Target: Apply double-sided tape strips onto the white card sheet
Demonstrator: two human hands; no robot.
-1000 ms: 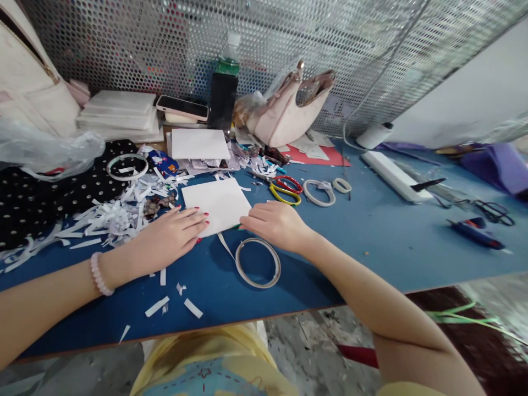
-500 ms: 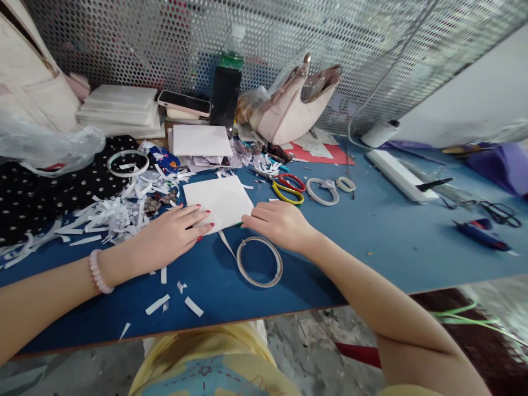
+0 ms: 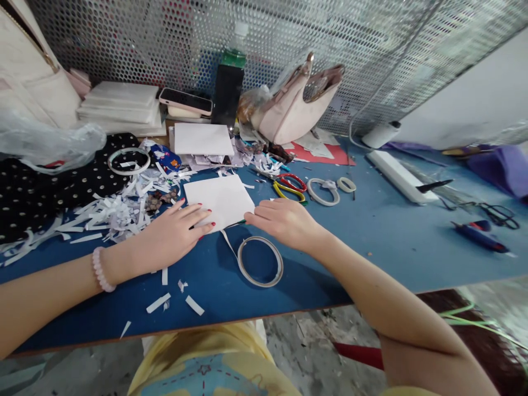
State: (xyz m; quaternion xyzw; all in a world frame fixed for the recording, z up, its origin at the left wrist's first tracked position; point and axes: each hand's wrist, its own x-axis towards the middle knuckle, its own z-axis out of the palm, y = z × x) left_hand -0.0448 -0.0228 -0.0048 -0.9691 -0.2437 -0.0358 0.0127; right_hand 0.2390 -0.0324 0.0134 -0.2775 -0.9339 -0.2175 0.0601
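Note:
A white rectangular card [image 3: 220,199] lies flat on the blue table. My left hand [image 3: 177,230] rests on its lower left part, fingers stretched out and spread. At the card's lower right corner is my right hand [image 3: 286,223], its fingers curled in; a thin dark green edge shows by the fingertips under the card, too little of it to name. What the right fingers hold, if anything, is hidden. A roll of narrow white tape [image 3: 260,283] lies below the card, and its loose strip runs up to the card's lower edge.
Paper strips [image 3: 119,212] heap at the left beside a black dotted cloth [image 3: 49,201]. Scissors with red and yellow handles [image 3: 291,187] and another tape roll [image 3: 323,191] lie to the right. Behind stand white cards [image 3: 202,138], a phone [image 3: 185,100] and a pink bag [image 3: 289,113].
Both hands stay at the card in nearly the same pose. The whole view has shifted very slightly; nothing else has visibly moved.

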